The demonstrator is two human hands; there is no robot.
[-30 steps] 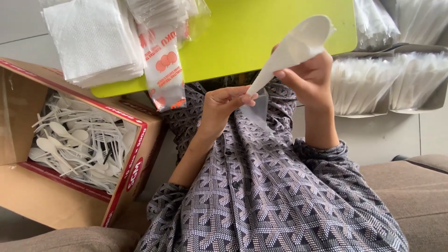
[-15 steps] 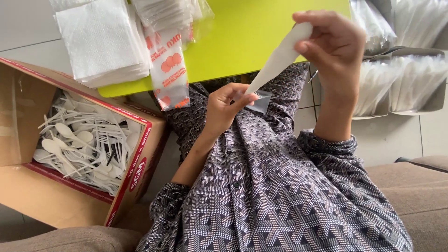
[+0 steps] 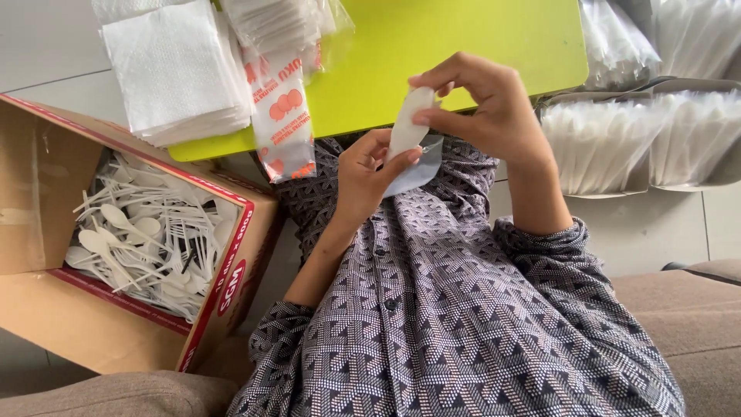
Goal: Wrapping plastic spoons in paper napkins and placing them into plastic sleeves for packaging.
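My left hand (image 3: 369,179) holds a small clear plastic sleeve (image 3: 421,171) against my chest, thumb pressed on a white rolled napkin bundle (image 3: 407,127) that stands in the sleeve's mouth. My right hand (image 3: 488,104) pinches the top end of that white bundle from above with fingertips and thumb. Both hands meet just below the edge of the yellow-green table (image 3: 455,46). The bundle's lower part is hidden behind my left fingers and the sleeve.
An open cardboard box (image 3: 224,286) of white plastic spoons and forks (image 3: 147,239) stands at the left. A stack of white napkins (image 3: 174,69) and packets with orange print (image 3: 284,116) lie on the table. Bags of clear wrapped cutlery (image 3: 633,143) fill the right.
My right hand has come down and left towards my left hand. The long white bundle, earlier stretched up to the right, now shows only a short length above the sleeve.
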